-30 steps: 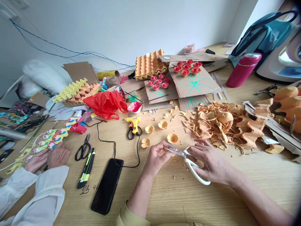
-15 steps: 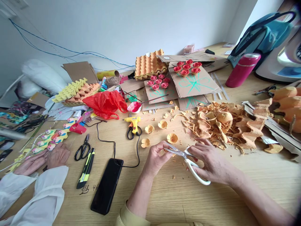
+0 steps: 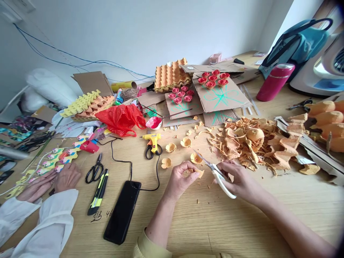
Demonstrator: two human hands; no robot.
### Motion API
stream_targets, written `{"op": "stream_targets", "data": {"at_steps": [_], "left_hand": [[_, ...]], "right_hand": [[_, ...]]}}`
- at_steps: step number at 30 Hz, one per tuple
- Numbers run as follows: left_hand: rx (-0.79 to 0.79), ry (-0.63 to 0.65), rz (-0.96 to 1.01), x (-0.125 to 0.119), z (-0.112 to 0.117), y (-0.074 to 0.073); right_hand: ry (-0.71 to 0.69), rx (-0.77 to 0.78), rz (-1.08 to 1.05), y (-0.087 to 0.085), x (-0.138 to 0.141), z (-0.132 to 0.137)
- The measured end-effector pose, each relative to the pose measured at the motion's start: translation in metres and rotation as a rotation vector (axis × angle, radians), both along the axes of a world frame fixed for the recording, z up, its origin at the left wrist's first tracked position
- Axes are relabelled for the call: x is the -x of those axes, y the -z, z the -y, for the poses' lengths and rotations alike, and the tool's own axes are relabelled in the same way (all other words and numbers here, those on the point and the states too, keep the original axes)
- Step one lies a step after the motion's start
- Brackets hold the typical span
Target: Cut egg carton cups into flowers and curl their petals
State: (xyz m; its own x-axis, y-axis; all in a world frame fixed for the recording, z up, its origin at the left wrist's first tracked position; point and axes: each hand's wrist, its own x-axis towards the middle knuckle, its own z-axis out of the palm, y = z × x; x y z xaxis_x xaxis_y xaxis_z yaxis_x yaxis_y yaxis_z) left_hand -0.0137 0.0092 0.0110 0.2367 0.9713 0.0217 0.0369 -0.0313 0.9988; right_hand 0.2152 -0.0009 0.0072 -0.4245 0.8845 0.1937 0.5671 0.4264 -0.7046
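My left hand [image 3: 180, 181] pinches a small orange egg-carton piece [image 3: 199, 173] between thumb and fingertips. My right hand [image 3: 236, 179] is closed round the white handle of a pair of scissors [image 3: 221, 182]. The blades point up and left, apart from the carton piece, just beyond it. Behind the blades sits a cut carton flower cup [image 3: 196, 158]. More such cups, a flower cup [image 3: 166, 163] among them, lie to the left. Small orange scraps are scattered on the table below my hands.
A heap of carton offcuts [image 3: 249, 139] lies right. Red flowers [image 3: 213, 79] rest on cardboard behind. A yellow glue gun [image 3: 153, 140], phone [image 3: 122, 213], utility knife [image 3: 98, 191] and black scissors [image 3: 94, 169] lie left. A co-worker's hands [image 3: 67, 176] are at far left, by painted carton pieces.
The scissors have drawn away from the carton piece in my left hand, and their blades now tilt more upward. The piece shows more fully. My left hand has barely moved.
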Motion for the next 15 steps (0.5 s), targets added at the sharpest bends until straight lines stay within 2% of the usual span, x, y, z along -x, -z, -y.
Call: {"op": "stream_targets", "data": {"at_steps": [3,6,10,15], "left_hand": [[-0.04,0.01,-0.093,-0.002,0.003,-0.003],[-0.056,0.051,-0.176,-0.006,0.007,-0.005],[-0.014,0.107,-0.18,-0.011,0.011,-0.003],[-0.009,0.132,-0.131,-0.011,0.012,-0.001]], "right_hand": [[0.064,0.128,-0.215,-0.004,0.002,0.002],[0.06,0.218,-0.38,-0.007,0.004,0.005],[0.036,0.311,-0.433,-0.005,0.009,0.008],[0.023,0.366,-0.464,0.006,0.014,0.009]]}}
